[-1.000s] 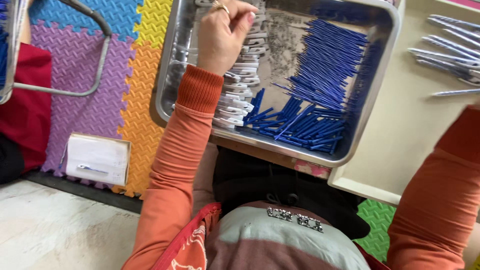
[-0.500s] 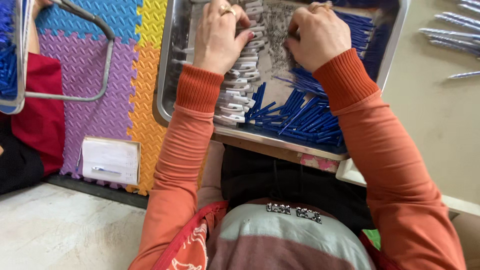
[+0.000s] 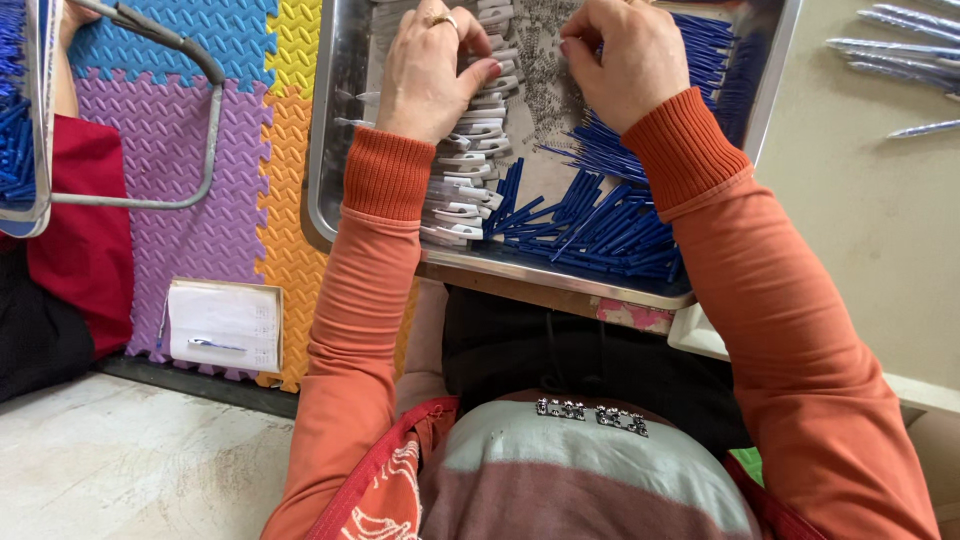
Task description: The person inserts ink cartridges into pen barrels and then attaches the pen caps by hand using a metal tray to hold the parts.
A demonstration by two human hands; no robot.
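In the head view, a steel tray [image 3: 325, 150] filled the upper middle of the frame. The left hand [image 3: 430, 70] rested curled on a stack of white clips [image 3: 465, 190], fingers bent over them. The right hand [image 3: 620, 60] was clenched near fine grey springs [image 3: 545, 90]; what it pinched could not be told. Blue pen tubes [image 3: 600, 220] lay heaped at the tray's lower right. Coloured foam floor mats [image 3: 190, 110] covered the upper left; a pale bench [image 3: 860, 210] stood at right.

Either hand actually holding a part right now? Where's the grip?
Cannot be told. The left hand rests curled on the white clips; the right hand is closed over the small springs, fingertips hidden.
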